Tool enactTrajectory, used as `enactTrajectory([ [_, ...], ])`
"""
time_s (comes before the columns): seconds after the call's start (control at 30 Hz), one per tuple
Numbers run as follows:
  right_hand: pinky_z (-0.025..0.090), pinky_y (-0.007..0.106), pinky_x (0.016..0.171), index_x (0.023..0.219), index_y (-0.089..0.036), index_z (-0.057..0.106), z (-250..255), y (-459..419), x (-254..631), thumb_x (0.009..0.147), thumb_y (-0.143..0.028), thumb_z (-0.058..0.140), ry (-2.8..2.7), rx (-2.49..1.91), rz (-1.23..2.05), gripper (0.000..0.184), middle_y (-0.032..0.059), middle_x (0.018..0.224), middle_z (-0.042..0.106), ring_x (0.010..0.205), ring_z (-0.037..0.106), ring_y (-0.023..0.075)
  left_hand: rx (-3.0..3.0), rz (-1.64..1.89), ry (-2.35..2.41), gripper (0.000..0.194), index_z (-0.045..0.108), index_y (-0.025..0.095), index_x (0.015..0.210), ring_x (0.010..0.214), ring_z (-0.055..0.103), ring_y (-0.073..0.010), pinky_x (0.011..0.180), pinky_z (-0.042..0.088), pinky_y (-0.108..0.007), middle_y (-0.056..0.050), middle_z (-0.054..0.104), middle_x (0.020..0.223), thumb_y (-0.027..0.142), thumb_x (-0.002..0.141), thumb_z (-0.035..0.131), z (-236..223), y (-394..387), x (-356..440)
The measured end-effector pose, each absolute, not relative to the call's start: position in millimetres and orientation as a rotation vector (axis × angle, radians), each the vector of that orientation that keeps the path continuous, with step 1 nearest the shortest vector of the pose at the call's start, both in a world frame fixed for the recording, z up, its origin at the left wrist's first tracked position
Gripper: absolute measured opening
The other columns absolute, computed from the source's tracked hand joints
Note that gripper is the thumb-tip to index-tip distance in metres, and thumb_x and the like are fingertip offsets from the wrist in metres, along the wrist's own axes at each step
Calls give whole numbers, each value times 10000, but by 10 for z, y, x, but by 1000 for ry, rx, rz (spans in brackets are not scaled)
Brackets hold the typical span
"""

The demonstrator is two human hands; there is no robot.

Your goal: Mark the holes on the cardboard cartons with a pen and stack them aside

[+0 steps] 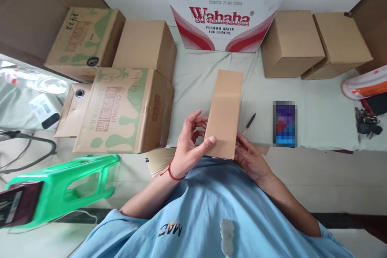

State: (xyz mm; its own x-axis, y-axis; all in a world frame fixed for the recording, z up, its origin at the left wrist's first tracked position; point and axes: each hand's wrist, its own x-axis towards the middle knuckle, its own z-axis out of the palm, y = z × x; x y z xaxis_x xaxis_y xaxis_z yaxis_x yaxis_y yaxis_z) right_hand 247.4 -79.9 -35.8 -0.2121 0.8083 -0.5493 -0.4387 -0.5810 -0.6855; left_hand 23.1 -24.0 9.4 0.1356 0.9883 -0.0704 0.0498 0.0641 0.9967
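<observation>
A long, narrow brown cardboard box [225, 109] lies in front of my body at the table's front edge, tilted slightly. My left hand [193, 145] is at its left side, thumb pressed on the top face near the close end and fingers curled by the left edge. At the lower right corner of that box, my right hand [249, 157] grips its side, the fingertips partly hidden behind it. A black-and-white pen [249, 123] rests on the cloth just right of the box.
A phone-like item with a blurred screen [284, 125] lies at right, keys [369, 123] beyond it. Coconut cartons [121, 109] stand left, a Wahaha carton [223, 12] at the back, brown boxes [294, 36] back right. A green stool [69, 185] is lower left.
</observation>
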Motion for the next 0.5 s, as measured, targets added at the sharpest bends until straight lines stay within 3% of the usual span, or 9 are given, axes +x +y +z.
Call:
enactTrajectory([
  [0.17, 624, 535, 1084, 1495, -351, 668, -370, -826, 2462, 831, -592, 920, -499, -1222, 1867, 750, 89, 1421, 773, 1315, 738, 336, 1217, 973, 1143, 592, 762, 246, 1364, 1171, 673, -272, 929, 629, -356, -108, 664, 1275, 574, 891, 897, 83, -232, 218],
  [0.3, 583, 549, 1133, 1493, -356, 648, -343, -817, 2500, 851, -553, 908, -540, -1273, 1738, 721, 83, 1392, 777, 1345, 711, 329, 1235, 963, 1047, 603, 760, 279, 1419, 1268, 676, -294, 1002, 644, -386, -118, 668, 1369, 549, 899, 904, 42, -211, 143],
  [0.5, 431, 599, 1308, 1404, -347, 679, -286, -713, 2564, 811, -548, 921, -567, -1272, 1553, 671, 69, 1499, 733, 1507, 603, 341, 1512, 993, 919, 620, 688, 329, 1514, 1372, 666, -328, 1019, 645, -424, -141, 685, 1489, 421, 937, 895, -105, -237, 115],
])
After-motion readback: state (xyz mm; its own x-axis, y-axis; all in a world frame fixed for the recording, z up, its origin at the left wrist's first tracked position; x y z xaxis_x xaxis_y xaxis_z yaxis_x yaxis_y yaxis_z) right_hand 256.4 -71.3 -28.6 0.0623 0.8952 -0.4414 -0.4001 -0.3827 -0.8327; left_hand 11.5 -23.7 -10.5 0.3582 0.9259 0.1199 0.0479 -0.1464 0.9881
